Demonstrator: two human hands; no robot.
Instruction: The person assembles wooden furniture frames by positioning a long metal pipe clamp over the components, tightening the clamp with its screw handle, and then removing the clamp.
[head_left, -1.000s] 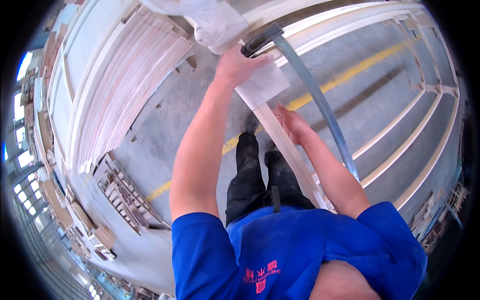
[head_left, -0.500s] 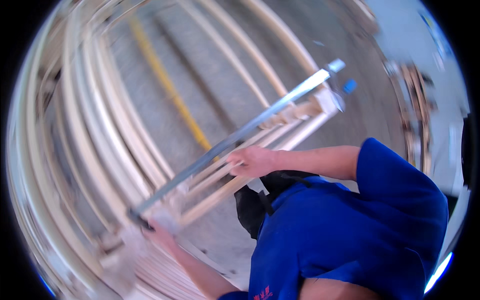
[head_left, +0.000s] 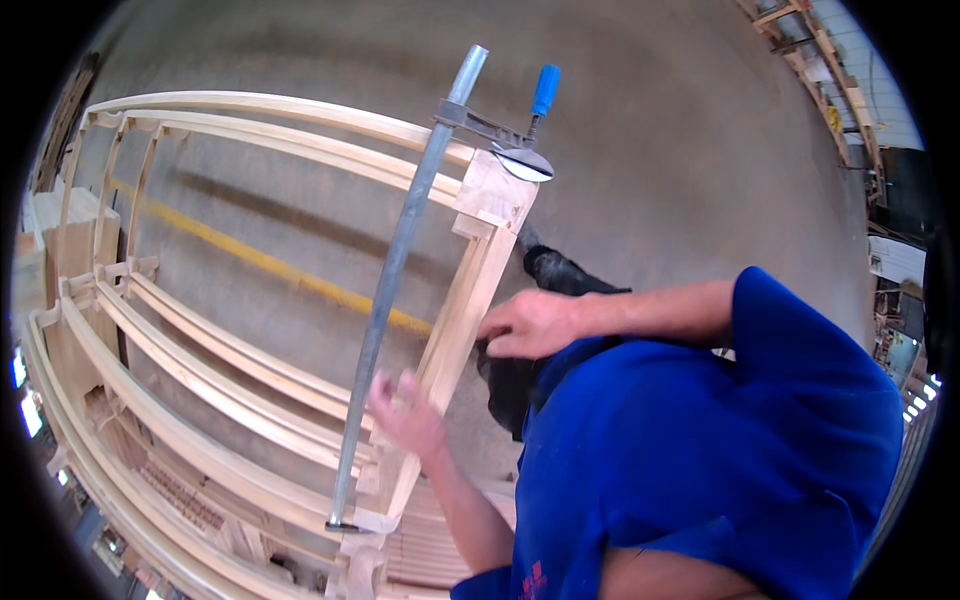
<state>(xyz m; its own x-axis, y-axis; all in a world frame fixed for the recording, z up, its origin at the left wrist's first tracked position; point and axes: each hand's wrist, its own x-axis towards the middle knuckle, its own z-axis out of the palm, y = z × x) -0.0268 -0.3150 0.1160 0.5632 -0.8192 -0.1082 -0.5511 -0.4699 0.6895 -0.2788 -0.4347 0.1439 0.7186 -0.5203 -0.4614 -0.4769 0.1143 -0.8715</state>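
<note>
A long steel bar clamp [head_left: 398,245] lies across the end of a pale wooden frame [head_left: 490,265]. Its blue handle [head_left: 545,90] and sliding jaw [head_left: 480,124] are at the far corner post, with a white round pad by the post; its fixed jaw [head_left: 343,527] is at the near corner. My left hand [head_left: 410,415] is raised beside the bar, fingers apart, holding nothing. My right hand [head_left: 535,323] hovers beside the frame's end rail, fingers loosely bent with a gap at the thumb; nothing shows in it.
Long slender rails [head_left: 215,365] of the frame run off to the left. Stacked wooden parts [head_left: 425,545] lie below the near corner. A yellow line [head_left: 260,257] crosses the concrete floor [head_left: 660,130]. Wooden racks [head_left: 825,70] stand at the upper right.
My left hand has come away from the clamp's fixed jaw and moved up along the bar. My right hand has drawn slightly off the end rail. The view has turned and sharpened.
</note>
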